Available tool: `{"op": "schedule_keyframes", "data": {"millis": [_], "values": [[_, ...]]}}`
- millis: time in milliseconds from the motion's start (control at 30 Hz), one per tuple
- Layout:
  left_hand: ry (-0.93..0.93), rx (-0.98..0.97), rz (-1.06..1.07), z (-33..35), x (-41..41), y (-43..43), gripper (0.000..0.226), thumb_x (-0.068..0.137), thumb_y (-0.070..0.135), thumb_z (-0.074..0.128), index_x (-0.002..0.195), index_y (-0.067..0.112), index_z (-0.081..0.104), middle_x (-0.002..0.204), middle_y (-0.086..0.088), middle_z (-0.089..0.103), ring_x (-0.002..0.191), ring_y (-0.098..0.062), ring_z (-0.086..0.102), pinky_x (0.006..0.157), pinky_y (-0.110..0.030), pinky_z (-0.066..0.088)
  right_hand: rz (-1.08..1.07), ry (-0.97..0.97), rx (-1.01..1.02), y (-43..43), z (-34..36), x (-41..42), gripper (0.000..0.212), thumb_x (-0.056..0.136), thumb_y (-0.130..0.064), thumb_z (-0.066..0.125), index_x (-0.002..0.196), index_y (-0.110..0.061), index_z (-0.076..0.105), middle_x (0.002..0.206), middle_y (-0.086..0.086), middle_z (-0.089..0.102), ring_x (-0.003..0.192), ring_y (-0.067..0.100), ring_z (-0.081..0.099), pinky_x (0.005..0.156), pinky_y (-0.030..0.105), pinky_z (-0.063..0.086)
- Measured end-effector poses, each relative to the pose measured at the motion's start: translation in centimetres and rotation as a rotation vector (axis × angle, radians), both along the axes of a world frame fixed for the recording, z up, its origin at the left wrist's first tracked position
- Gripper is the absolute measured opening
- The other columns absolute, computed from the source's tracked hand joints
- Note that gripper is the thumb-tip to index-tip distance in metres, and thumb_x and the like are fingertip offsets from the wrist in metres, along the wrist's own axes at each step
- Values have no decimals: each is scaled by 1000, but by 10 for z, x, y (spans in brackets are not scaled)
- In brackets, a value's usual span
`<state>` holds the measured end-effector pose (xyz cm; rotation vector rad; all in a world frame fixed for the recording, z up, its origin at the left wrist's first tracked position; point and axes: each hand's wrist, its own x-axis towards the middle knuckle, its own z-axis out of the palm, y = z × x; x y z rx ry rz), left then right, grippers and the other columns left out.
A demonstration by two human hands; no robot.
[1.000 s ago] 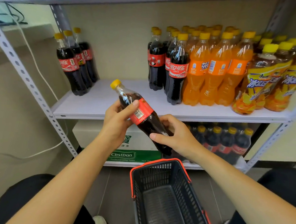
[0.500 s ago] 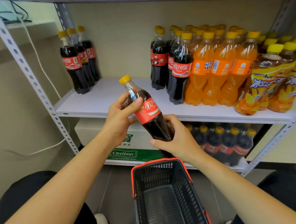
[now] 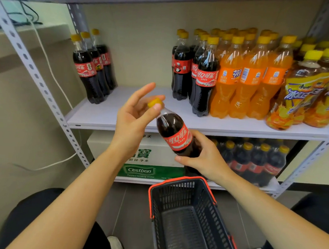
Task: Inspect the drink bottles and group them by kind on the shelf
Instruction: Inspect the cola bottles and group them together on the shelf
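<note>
I hold a cola bottle (image 3: 175,134) with a red label and yellow cap, tilted left, in front of the white shelf (image 3: 122,110). My right hand (image 3: 205,161) grips its lower body. My left hand (image 3: 133,114) is up at the cap, thumb touching the neck, fingers straight behind it. Three cola bottles (image 3: 88,69) stand at the shelf's left end. More cola bottles (image 3: 203,76) stand mid-shelf beside several orange soda bottles (image 3: 249,79). Iced tea bottles (image 3: 304,90) fill the right end.
A dark basket with a red rim (image 3: 174,202) sits below my hands with nothing in it. The lower shelf holds a Cestbon water carton (image 3: 146,161) and a pack of cola (image 3: 254,160). A white cable (image 3: 48,63) hangs past the left upright (image 3: 37,78).
My left hand slid from the label up to the cap and its fingers straightened. The bottle turned so its label faces me and came more upright.
</note>
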<state>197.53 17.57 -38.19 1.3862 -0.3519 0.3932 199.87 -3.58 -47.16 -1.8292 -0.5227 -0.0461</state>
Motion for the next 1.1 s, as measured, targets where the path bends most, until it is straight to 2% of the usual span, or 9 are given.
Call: {"op": "schedule_keyframes", "data": {"millis": [200,300,400,500,633,767,833,933,1100], "values": [[-112,321,83,3,-12,6,27,86,0,77,110,13,75,107,-10,77,97,-28,74,85,-31,59,-126,-126,-23,-5,-17,6,64,71,-19,92,125,-33,60,120,-10,68,117,16,62,102,45,50],[-115,381,90,3,-17,4,29,80,-1,82,107,6,76,101,-10,78,90,-26,75,83,-28,60,-212,-227,-73,-6,-20,7,69,69,-25,91,126,-44,56,120,-16,65,117,14,59,100,38,48],[-95,355,44,4,-21,0,21,79,0,81,100,3,78,94,-12,78,83,-28,75,79,-31,61,-251,-303,-107,-8,-22,9,69,68,-26,92,129,-34,60,120,-11,66,115,15,56,98,32,45],[-74,324,-45,4,-23,-3,8,84,3,76,91,6,78,82,-7,78,73,-14,71,71,-24,57,-229,-300,-123,-8,-25,8,71,68,-20,94,131,-26,62,125,-9,66,119,14,55,100,25,43],[6,275,-164,7,-22,-1,10,82,15,73,90,10,76,84,-1,78,78,-12,71,74,-23,56,-196,-290,-109,-5,-26,3,75,68,-18,94,133,-32,60,128,-13,66,124,10,56,103,23,43],[-25,259,-302,6,-21,5,26,90,6,68,115,9,71,110,-9,77,105,-23,72,90,-29,55,-141,-196,5,-2,-21,-1,78,70,-16,93,130,-51,57,127,-19,68,124,3,60,101,17,46],[-59,234,-342,4,-22,3,41,87,0,69,127,7,64,123,-16,72,116,-30,69,97,-35,54,-125,-132,67,-2,-20,-1,75,72,-15,92,132,-43,59,125,-18,70,121,3,63,98,16,48],[-158,242,-149,-1,-22,-7,46,83,-6,74,126,9,65,118,-17,73,103,-26,71,90,-34,57,-91,-84,77,-1,-20,-1,73,72,-18,92,137,-25,60,126,-11,71,121,7,64,100,24,51],[-351,295,187,-9,-20,-16,39,80,-3,80,117,7,69,105,-10,73,84,-28,72,76,-28,60,-44,-73,34,0,-17,-4,73,74,-20,92,139,-25,59,125,-14,70,120,4,63,101,23,50]]}}
